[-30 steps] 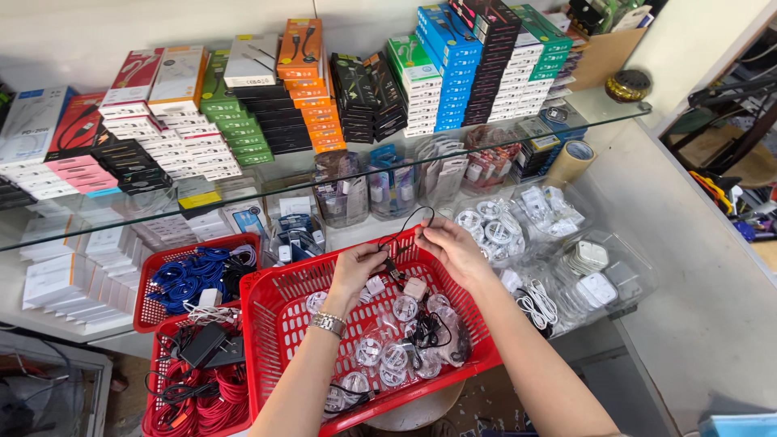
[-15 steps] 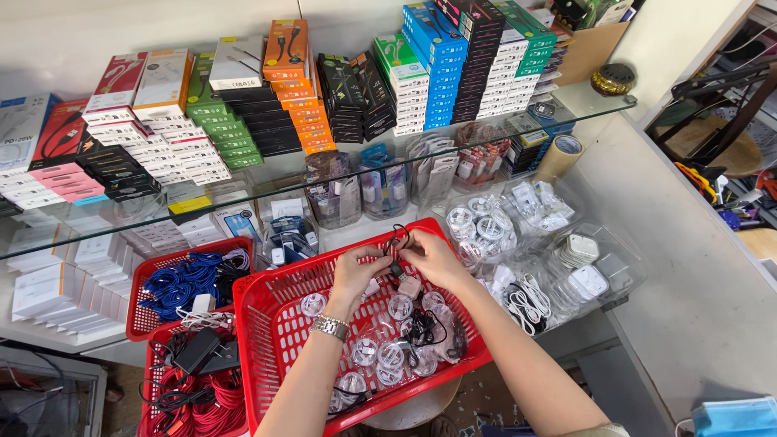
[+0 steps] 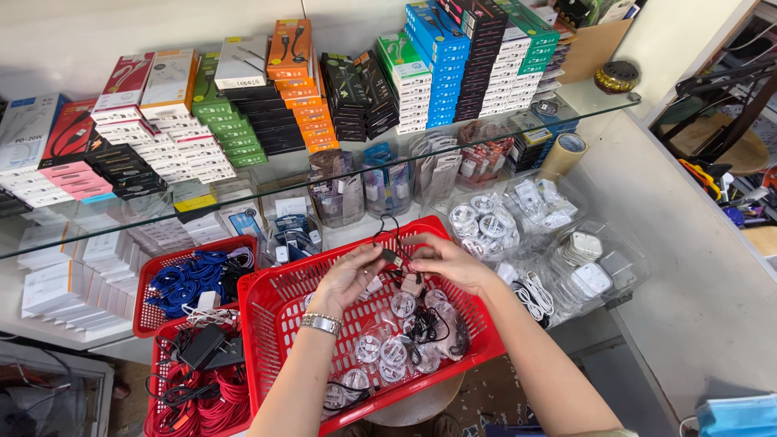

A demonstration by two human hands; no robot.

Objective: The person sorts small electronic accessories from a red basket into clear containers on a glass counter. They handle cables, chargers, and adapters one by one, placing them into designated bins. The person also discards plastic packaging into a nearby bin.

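My left hand (image 3: 350,277), with a metal watch on the wrist, and my right hand (image 3: 447,263) meet over a large red plastic basket (image 3: 275,311). Between the fingers of both hands runs a thin black cable (image 3: 392,252) with a small plug at its end; a loop of it rises above the hands. Inside the basket lie several coiled white cables in clear bags (image 3: 388,352) and a loose black cable (image 3: 437,324).
Two smaller red baskets at the left hold blue cables (image 3: 190,279) and red cables with black chargers (image 3: 212,396). A glass shelf (image 3: 267,174) carries stacks of coloured boxes. Bagged white chargers (image 3: 587,271) lie at the right. A tape roll (image 3: 564,154) stands nearby.
Both hands have stayed over the large basket and drawn closer together on the black cable. The camera view has shifted slightly.
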